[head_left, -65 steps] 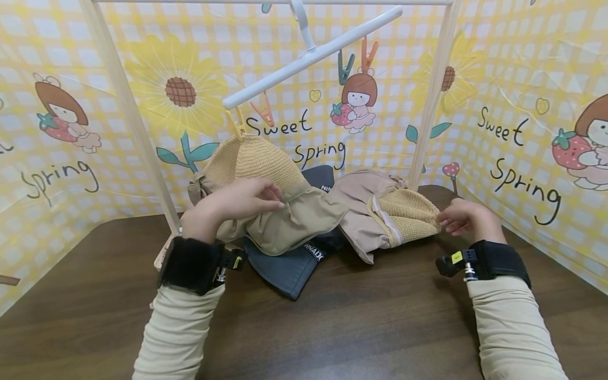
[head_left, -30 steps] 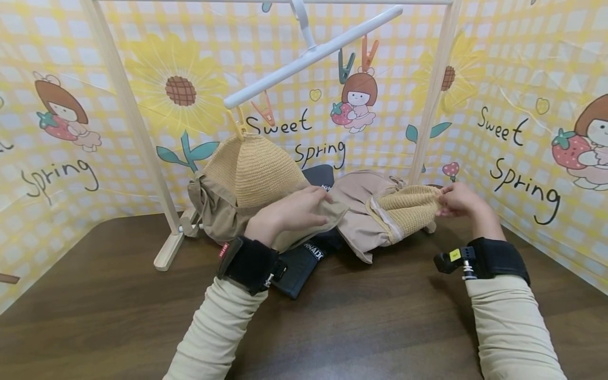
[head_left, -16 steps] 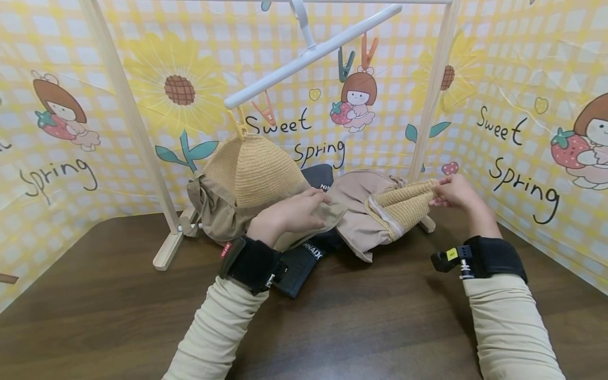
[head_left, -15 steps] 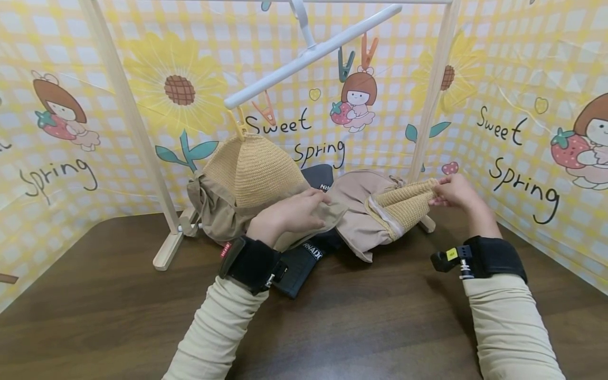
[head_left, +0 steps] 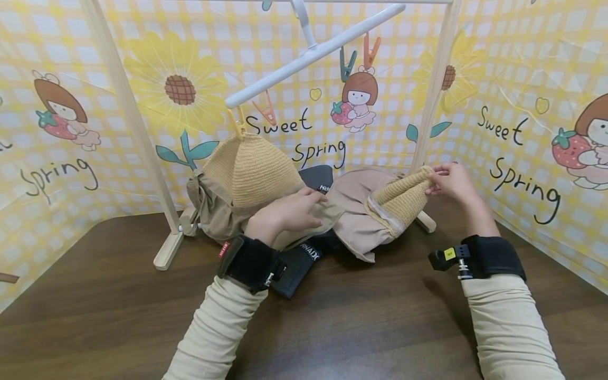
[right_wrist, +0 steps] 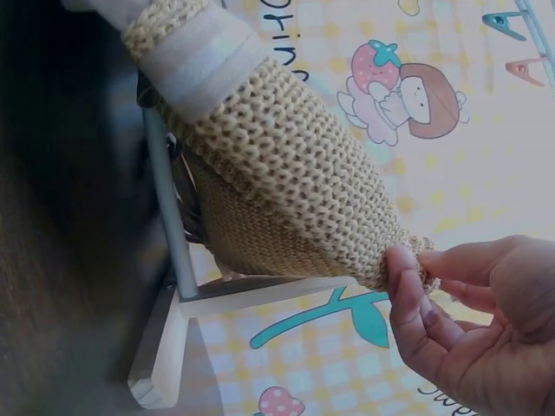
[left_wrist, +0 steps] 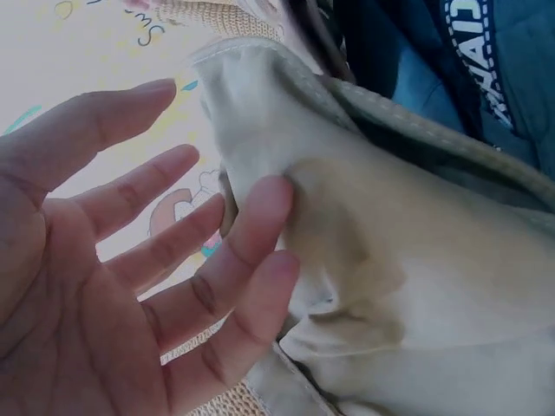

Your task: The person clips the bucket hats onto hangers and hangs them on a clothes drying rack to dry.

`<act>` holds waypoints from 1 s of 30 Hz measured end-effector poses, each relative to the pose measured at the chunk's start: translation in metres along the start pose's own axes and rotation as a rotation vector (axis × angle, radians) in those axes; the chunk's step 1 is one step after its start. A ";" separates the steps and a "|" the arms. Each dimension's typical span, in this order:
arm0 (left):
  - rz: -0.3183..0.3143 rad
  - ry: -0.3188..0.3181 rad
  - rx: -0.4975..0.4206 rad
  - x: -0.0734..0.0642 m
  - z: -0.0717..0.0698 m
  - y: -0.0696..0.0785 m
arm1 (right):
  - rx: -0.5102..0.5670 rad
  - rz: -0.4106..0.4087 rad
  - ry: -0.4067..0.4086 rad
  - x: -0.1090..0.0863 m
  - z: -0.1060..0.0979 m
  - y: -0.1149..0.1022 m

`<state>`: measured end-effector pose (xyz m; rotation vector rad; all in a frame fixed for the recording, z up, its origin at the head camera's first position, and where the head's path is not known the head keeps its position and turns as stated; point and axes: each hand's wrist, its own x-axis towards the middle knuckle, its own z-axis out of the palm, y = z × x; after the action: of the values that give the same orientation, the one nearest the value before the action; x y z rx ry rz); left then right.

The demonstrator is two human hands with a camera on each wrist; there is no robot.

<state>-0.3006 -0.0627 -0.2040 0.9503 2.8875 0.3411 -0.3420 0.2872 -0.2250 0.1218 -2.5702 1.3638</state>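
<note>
In the head view a woven straw hat [head_left: 266, 169] with a khaki cloth brim hangs from a yellow clothespin [head_left: 238, 124] on the left end of a white hanger [head_left: 313, 53]. Against its brim [left_wrist: 416, 269] is my left hand [head_left: 287, 214], with relaxed fingers that grip nothing. To the right lies a second straw hat [head_left: 401, 203] with a pinkish-beige brim [head_left: 356, 227]. My right hand [head_left: 451, 182] pinches the tip of its crown, as the right wrist view also shows. A dark blue cap [head_left: 296, 269] with white lettering lies partly hidden beneath the brims.
A wooden rack [head_left: 125, 116] holds the tilted hanger by its hook. Green [head_left: 348, 64] and orange [head_left: 372, 50] clothespins are on the hanger's right side, and another orange clothespin [head_left: 266, 110] is on the left. Printed yellow checked cloth [head_left: 522, 63] encloses the brown table [head_left: 356, 327].
My left hand has moved right along the hanging hat's brim, then stayed there. My right hand has lifted the second hat's crown up and slightly left, tilting it.
</note>
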 end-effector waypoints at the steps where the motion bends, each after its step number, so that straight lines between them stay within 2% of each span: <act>1: 0.002 -0.009 -0.014 -0.001 -0.001 -0.001 | -0.001 -0.011 0.014 0.000 0.000 -0.002; 5: 0.020 -0.024 -0.049 -0.007 -0.008 -0.007 | 0.003 -0.053 0.077 -0.002 0.001 -0.007; 10: 0.002 -0.062 -0.080 -0.013 -0.014 -0.017 | 0.011 -0.110 0.146 -0.004 0.002 -0.015; 14: -0.079 -0.116 -0.143 -0.019 -0.017 -0.028 | 0.015 -0.140 0.194 -0.006 0.002 -0.022; 17: -0.144 -0.147 -0.242 -0.023 -0.018 -0.037 | -0.002 -0.160 0.230 -0.007 0.002 -0.027; 21: -0.185 -0.165 -0.325 -0.025 -0.020 -0.044 | -0.025 -0.186 0.286 -0.008 0.002 -0.032; 30: -0.197 -0.164 -0.317 -0.029 -0.024 -0.045 | -0.032 -0.212 0.362 -0.011 0.001 -0.038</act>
<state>-0.3068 -0.1194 -0.1911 0.6066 2.6410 0.6461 -0.3250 0.2644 -0.1972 0.1244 -2.2082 1.1476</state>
